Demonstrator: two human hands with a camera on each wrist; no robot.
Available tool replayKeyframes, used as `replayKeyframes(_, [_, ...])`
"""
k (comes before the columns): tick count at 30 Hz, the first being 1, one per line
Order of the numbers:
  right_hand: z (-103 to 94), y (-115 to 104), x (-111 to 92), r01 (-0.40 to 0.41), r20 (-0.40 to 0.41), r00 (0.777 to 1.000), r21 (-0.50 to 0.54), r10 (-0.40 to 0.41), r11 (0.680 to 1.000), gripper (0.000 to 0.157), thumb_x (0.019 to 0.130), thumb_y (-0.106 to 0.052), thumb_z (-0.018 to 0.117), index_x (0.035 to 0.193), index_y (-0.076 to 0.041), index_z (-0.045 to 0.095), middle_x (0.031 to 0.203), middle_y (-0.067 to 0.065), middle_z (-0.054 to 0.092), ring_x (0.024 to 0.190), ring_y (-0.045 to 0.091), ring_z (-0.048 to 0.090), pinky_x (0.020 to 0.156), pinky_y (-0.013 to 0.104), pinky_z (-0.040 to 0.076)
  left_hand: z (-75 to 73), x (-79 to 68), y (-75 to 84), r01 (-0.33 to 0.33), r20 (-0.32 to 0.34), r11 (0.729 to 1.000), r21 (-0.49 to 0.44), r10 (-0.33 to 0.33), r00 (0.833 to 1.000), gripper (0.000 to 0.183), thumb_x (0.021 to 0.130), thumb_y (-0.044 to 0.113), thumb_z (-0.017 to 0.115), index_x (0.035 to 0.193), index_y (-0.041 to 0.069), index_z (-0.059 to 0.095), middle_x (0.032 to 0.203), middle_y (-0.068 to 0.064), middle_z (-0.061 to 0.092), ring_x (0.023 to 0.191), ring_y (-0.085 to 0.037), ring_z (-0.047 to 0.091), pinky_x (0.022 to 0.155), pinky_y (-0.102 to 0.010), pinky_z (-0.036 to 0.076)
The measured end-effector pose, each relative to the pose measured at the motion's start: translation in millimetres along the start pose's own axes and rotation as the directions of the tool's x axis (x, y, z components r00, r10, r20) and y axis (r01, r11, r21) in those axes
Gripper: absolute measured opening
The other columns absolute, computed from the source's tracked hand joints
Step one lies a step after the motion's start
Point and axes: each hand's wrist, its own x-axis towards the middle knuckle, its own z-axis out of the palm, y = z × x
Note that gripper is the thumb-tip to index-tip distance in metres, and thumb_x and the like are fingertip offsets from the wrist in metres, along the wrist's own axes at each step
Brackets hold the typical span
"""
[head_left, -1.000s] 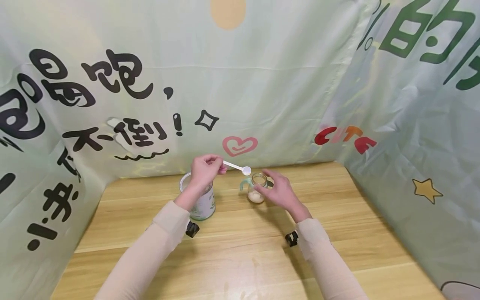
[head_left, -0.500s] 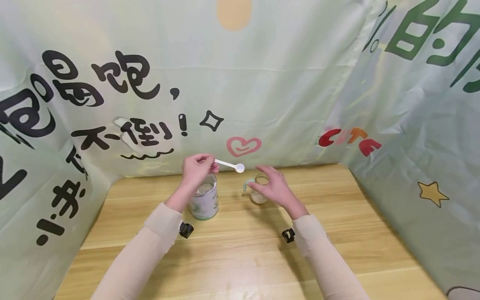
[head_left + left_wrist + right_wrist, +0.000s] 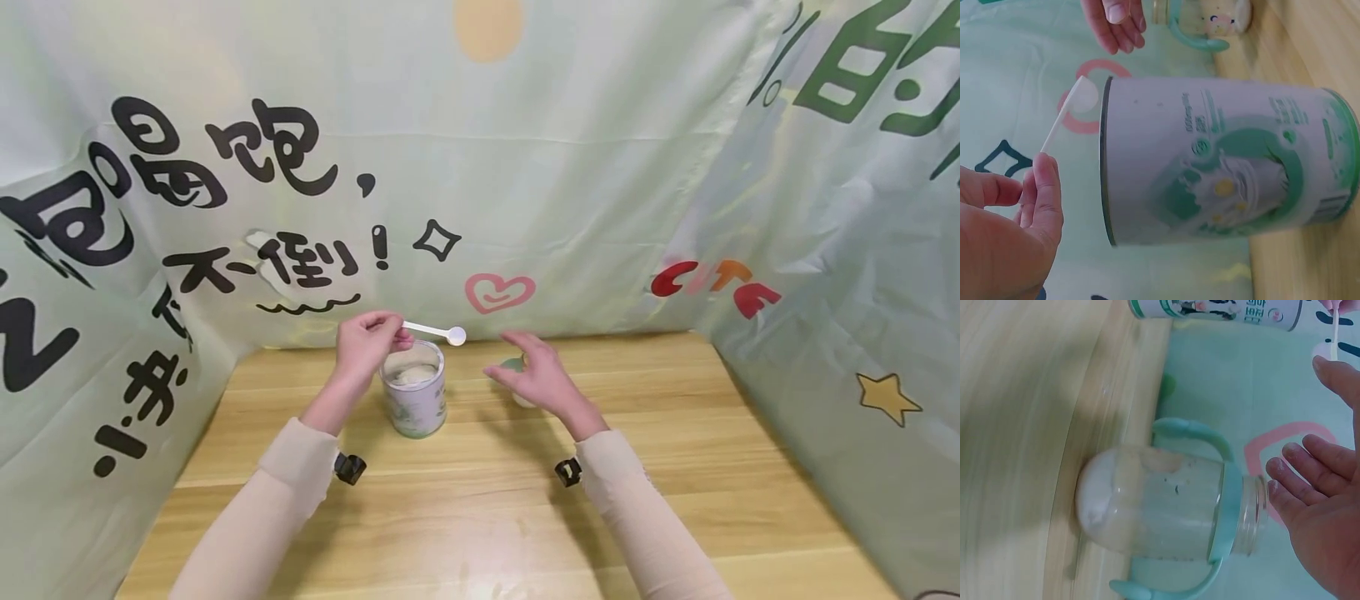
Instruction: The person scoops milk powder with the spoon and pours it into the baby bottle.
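My left hand [image 3: 362, 350] pinches the handle of a white measuring scoop [image 3: 455, 336], its small round bowl out to the right, above the level of the can rim. Just below is an open round can [image 3: 418, 407] of pale powder [image 3: 416, 374], with a green and white printed label in the left wrist view. My right hand [image 3: 542, 379], fingers spread and holding nothing, is beside the open neck of a clear baby bottle [image 3: 1179, 503]. The bottle has mint green handles [image 3: 1191, 430] and whitish contents [image 3: 1099, 494] at its bottom; in the head view the hand mostly hides it.
Can and bottle stand upright on a wooden table [image 3: 465, 508], near its back edge. A pale green printed cloth [image 3: 585, 208] closes off the back and both sides. Black wrist mounts [image 3: 350, 468] hang under both forearms.
My left hand has drawn left with the scoop, away from the bottle and toward the can. My right hand has shifted slightly left and now covers most of the bottle in the head view.
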Motion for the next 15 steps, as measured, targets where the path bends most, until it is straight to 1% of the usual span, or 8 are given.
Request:
replayKeyframes(3, [2.9, -4.3, 2.1, 0.014, 0.004, 1.000, -0.012, -0.014, 1.000, 0.076, 0.092, -0.044, 0.080, 0.153, -0.007, 0.053, 0.156, 0.015, 0.055, 0.147, 0.036, 0.048, 0.123, 0.055, 0.039, -7.7, -1.5, -1.1, 0.002, -0.008, 1.000, 0.004, -0.002, 1.000, 0.028, 0.100, 0.003, 0.063, 0.124, -0.010, 0.068, 0.083, -0.005, 0.074, 0.072, -0.012, 0.075, 0.079, -0.029, 0.065])
replayKeyframes(10, [10.3, -15.0, 6.1, 0.020, 0.018, 1.000, -0.015, -0.020, 1.000, 0.077, 0.091, -0.049, 0.080, 0.153, -0.010, 0.054, 0.156, 0.012, 0.056, 0.148, 0.035, 0.048, 0.122, 0.061, 0.036, -23.1, -4.2, -3.4, -0.016, -0.021, 1.000, 0.024, 0.017, 1.000, 0.028, 0.100, 0.004, 0.064, 0.123, -0.011, 0.068, 0.086, -0.008, 0.076, 0.074, -0.011, 0.076, 0.081, -0.028, 0.065])
replayKeyframes(12, [13.2, -17.4, 7.8, 0.023, 0.022, 0.999, -0.012, -0.023, 1.000, 0.078, 0.091, -0.050, 0.080, 0.153, -0.010, 0.054, 0.155, 0.012, 0.056, 0.148, 0.035, 0.048, 0.122, 0.061, 0.036, -26.9, -5.5, -3.5, -0.018, -0.022, 0.999, 0.032, 0.019, 1.000, 0.028, 0.101, 0.005, 0.064, 0.124, -0.011, 0.068, 0.086, -0.007, 0.076, 0.074, -0.011, 0.076, 0.081, -0.028, 0.064])
replayKeyframes(15, [18.3, -21.4, 10.1, 0.037, 0.033, 0.999, 0.004, -0.038, 0.999, 0.081, 0.089, -0.050, 0.082, 0.152, -0.008, 0.054, 0.155, 0.013, 0.057, 0.147, 0.036, 0.049, 0.122, 0.057, 0.039, -32.1, -8.0, -2.8, -0.015, -0.031, 0.999, 0.040, 0.016, 0.999, 0.029, 0.101, 0.005, 0.064, 0.125, -0.011, 0.068, 0.084, -0.005, 0.075, 0.074, -0.010, 0.076, 0.081, -0.027, 0.064])
